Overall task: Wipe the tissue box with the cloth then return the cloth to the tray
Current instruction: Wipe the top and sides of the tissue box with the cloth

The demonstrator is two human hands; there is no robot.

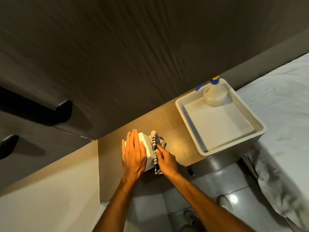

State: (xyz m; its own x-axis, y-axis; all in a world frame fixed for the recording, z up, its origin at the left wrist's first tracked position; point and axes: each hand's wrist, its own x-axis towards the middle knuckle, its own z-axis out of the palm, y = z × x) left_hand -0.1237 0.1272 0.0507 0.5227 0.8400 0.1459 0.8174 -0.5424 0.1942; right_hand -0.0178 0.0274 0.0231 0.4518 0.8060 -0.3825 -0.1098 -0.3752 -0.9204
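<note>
A white tissue box (147, 148) stands on the wooden shelf (173, 131). My left hand (133, 153) lies flat on top of the box with its fingers stretched out, covering most of the top. My right hand (166, 160) presses a dark-and-white checked cloth (155, 144) against the box's right side; the cloth hangs down that face and bunches at the far corner. The white tray (187, 118) sits farther right on the shelf, apart from the box.
A clear spray bottle (214, 93) with a blue and yellow top stands in the tray's far corner. A bed with a white sheet (280, 101) lies to the right. Dark padded wall panels (117, 64) rise behind the shelf. Grey floor tiles (217, 181) show below.
</note>
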